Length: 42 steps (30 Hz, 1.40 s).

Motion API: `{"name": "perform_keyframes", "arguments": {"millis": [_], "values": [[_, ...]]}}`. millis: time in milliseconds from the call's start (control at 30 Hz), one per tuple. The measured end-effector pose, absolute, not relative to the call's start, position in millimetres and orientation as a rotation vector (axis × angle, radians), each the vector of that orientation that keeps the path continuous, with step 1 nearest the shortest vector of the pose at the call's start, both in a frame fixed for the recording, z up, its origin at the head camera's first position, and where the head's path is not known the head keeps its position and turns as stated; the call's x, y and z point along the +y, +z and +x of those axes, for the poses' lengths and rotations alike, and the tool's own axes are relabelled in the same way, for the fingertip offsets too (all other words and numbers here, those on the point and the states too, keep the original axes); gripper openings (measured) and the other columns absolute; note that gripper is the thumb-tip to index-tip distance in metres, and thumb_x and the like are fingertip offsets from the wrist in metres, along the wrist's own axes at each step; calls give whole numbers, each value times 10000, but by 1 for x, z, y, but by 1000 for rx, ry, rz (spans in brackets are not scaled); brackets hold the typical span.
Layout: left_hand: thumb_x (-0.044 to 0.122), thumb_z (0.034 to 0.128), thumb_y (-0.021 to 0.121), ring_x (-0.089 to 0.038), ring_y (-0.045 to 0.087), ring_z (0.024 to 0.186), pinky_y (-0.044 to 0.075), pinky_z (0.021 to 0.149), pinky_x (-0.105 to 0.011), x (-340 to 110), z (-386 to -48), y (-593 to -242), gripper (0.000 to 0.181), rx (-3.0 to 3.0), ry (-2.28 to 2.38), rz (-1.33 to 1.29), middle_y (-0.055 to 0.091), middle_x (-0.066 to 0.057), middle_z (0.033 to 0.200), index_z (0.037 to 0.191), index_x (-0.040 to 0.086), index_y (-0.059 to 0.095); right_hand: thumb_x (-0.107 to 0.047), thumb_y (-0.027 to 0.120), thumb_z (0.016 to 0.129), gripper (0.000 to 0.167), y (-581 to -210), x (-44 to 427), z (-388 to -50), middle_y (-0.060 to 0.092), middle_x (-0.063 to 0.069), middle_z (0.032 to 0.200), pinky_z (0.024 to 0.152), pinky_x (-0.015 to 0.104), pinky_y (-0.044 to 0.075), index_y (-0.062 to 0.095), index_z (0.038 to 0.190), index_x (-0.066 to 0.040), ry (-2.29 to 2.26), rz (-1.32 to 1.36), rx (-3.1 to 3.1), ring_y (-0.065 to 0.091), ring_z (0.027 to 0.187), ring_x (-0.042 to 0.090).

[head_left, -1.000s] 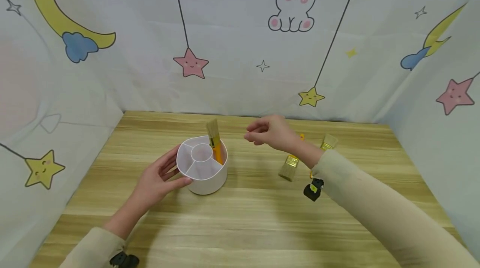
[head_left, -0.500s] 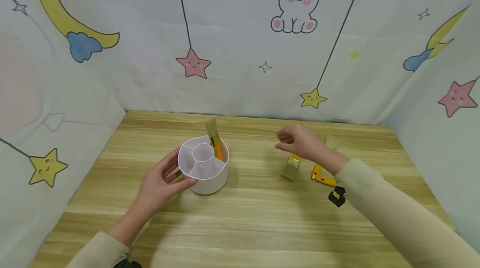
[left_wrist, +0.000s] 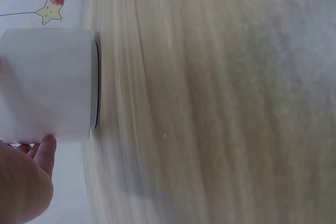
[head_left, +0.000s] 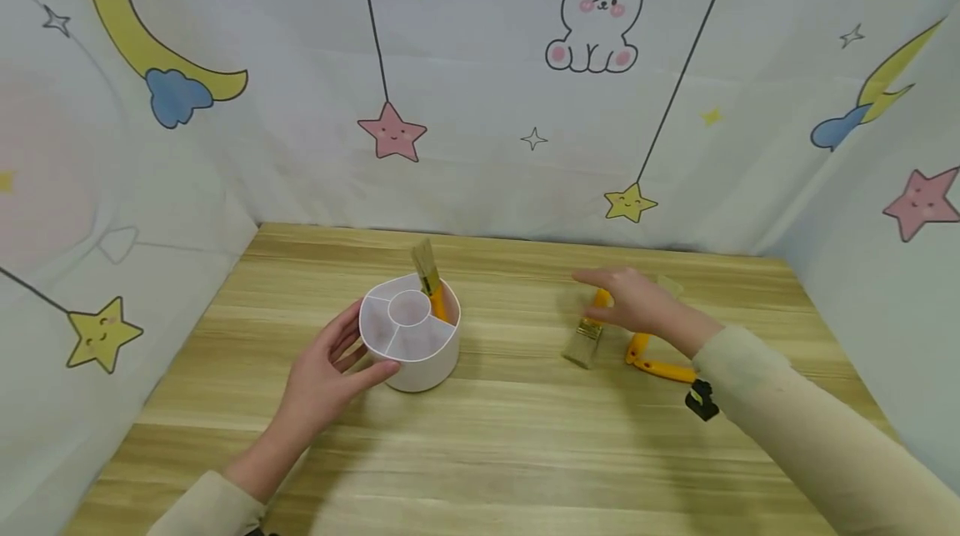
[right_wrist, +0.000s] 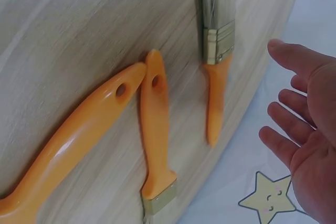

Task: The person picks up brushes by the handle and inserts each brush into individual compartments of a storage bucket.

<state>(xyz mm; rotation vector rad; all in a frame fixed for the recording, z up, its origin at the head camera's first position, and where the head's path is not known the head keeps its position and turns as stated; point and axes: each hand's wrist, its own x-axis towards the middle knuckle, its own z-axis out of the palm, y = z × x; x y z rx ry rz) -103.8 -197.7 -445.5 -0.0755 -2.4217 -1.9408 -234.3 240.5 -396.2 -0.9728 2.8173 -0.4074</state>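
A white round organizer [head_left: 422,371] with several compartments stands upright on the table, left of centre. My left hand [head_left: 318,382] holds it from the left, thumb at the front and fingers around the side; the left wrist view shows fingertips against its white wall [left_wrist: 47,87]. One paintbrush [head_left: 426,268] leans bristles-up in its right compartment. My right hand [head_left: 637,300] hovers over a paintbrush [head_left: 583,343] lying bristles toward me, thumb and fingers spread apart. In the right wrist view that paintbrush [right_wrist: 218,82] lies apart from the hand, and nothing is held.
Two more paintbrushes lie right of the hand: one orange handle [right_wrist: 156,124] touches the end of another orange handle [right_wrist: 68,145]. Their bristles are partly hidden by my arm in the head view. A printed white cloth [head_left: 480,186] borders the wooden table [head_left: 487,453].
My right hand has moved right, away from the organizer's side, to over the nearest lying paintbrush, and its fingers have spread. The left hand still holds the organizer in place.
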Motion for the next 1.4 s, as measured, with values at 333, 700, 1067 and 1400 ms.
{"name": "perform_keyframes", "arguments": {"millis": [333,700,1067,1400], "values": [[104,840,938,-334,471,1504,504,1086,-213,-200,-103,-446,992,-2425,-1945,-89,459,-156,1651,1660,88,379,-141,809,973,670,-398,254,-237,528,258,1565,1123,658,490,520,1558,11,-331,-946,2799,546,1378,495],[106,866,917,-354,368,1562,460,1113,-153,-217,-111,-440,1022,-2501,-1896,-247,351,-136,1717,1682,59,304,-137,828,955,699,-400,261,-240,516,264,1572,1116,660,494,516,1567,-7,-271,-953,2809,530,1400,491],[25,855,901,-417,337,1556,463,1116,-167,-232,-132,-438,1026,-2519,-1978,-440,350,-205,1704,1677,11,287,-129,820,962,695,-407,262,-246,490,254,1598,1130,650,490,508,1570,-4,-217,-984,2773,533,1403,479],[24,868,891,-438,342,1551,460,1098,-144,-227,-132,-438,1008,-2521,-1998,-455,357,-228,1694,1679,19,293,-39,755,942,687,-410,259,-249,481,243,1611,1034,620,560,497,1577,1,-183,-1002,2728,439,1490,465]]}}
